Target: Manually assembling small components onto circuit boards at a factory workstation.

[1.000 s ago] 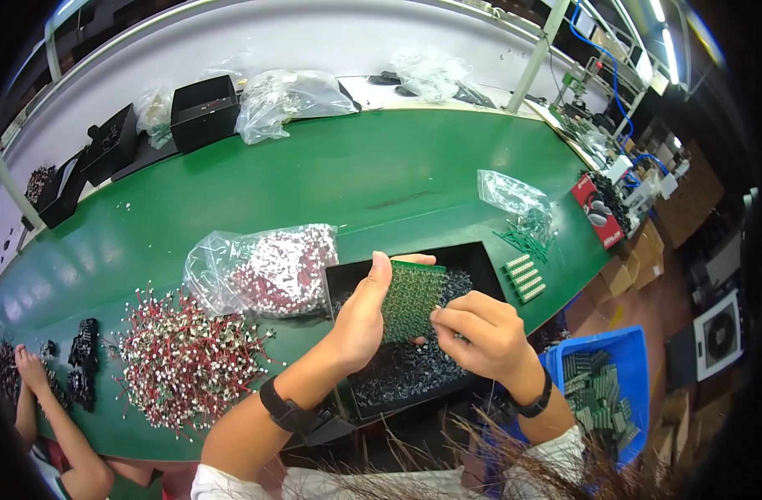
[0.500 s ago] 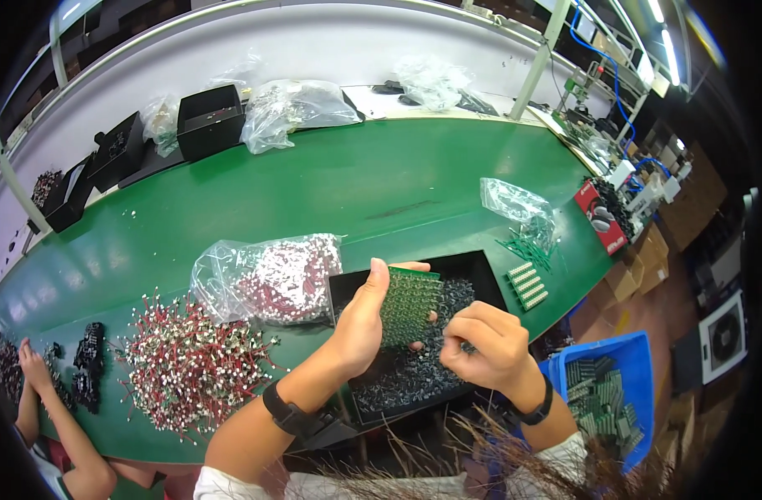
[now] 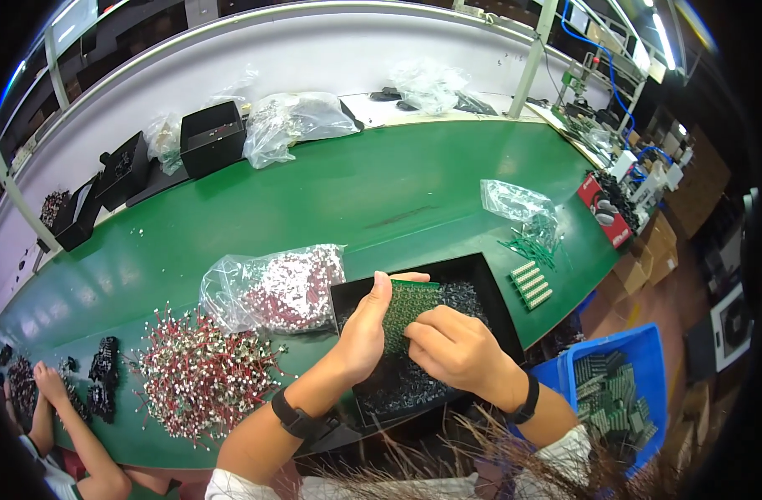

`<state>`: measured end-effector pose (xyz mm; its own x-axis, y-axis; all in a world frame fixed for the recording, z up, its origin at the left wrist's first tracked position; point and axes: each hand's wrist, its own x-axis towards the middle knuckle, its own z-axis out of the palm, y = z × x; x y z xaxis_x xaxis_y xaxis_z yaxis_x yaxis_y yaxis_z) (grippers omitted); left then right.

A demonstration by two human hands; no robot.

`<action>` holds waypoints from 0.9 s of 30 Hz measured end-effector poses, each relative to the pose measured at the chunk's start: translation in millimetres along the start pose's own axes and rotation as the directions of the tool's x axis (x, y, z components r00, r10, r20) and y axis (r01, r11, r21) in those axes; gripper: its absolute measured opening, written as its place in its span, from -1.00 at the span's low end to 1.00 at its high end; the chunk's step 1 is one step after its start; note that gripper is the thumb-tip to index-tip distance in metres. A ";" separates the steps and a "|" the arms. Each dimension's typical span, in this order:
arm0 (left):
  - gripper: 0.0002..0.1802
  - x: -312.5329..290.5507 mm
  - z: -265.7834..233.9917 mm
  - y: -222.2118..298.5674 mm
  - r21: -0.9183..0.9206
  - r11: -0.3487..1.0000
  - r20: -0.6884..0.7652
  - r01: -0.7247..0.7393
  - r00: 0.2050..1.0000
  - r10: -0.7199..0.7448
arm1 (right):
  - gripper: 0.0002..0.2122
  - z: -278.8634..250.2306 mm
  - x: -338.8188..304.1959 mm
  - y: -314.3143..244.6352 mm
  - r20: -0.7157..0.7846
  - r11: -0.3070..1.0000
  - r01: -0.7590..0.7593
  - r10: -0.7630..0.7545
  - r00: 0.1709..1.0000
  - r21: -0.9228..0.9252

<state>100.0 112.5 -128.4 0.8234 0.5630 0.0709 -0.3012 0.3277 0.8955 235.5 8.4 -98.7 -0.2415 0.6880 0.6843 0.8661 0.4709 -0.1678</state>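
My left hand (image 3: 367, 333) grips a green circuit board panel (image 3: 410, 304) by its left side, thumb up along the edge. The panel is tilted above a black tray (image 3: 499, 312) full of small dark parts (image 3: 406, 396). My right hand (image 3: 456, 343) is closed in a pinch, its fingertips at the face of the panel near its lower right. Whatever sits between those fingertips is too small or hidden to make out.
Left of the tray lie a heap of red-and-white wired connectors (image 3: 206, 375) and a clear bag (image 3: 293, 287) of similar ones. Rightward are a panel with white strips (image 3: 530, 285), green sticks (image 3: 531, 248) and a blue bin (image 3: 577, 367) of boards. A co-worker's hand (image 3: 49, 383) is far left.
My right hand has moved left and up, from beside the panel onto its face. The left hand keeps its hold on the panel. The whole view has shifted slightly.
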 end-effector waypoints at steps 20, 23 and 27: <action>-0.21 -4.1 11.7 9.0 -0.056 0.997 -0.052 0.062 0.997 -0.065 | -0.78 2.0 0.8 -2.3 -0.076 0.996 0.013 -0.006 0.997 0.089; -0.20 -2.9 10.5 8.7 -0.028 0.999 -0.061 0.021 0.998 -0.023 | -0.79 -11.4 -2.3 -2.0 -0.213 0.989 -0.016 0.047 0.976 0.147; -0.20 -1.9 12.8 11.4 -0.049 0.997 -0.042 0.062 0.997 -0.064 | -0.79 -15.7 -6.2 -0.4 -0.159 0.992 -0.074 0.091 0.983 0.106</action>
<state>101.1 105.4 -112.8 0.8204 0.5718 -0.0053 -0.2726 0.3993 0.8753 243.5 -4.6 -91.7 -0.0894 0.6314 0.7703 0.8304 0.4743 -0.2925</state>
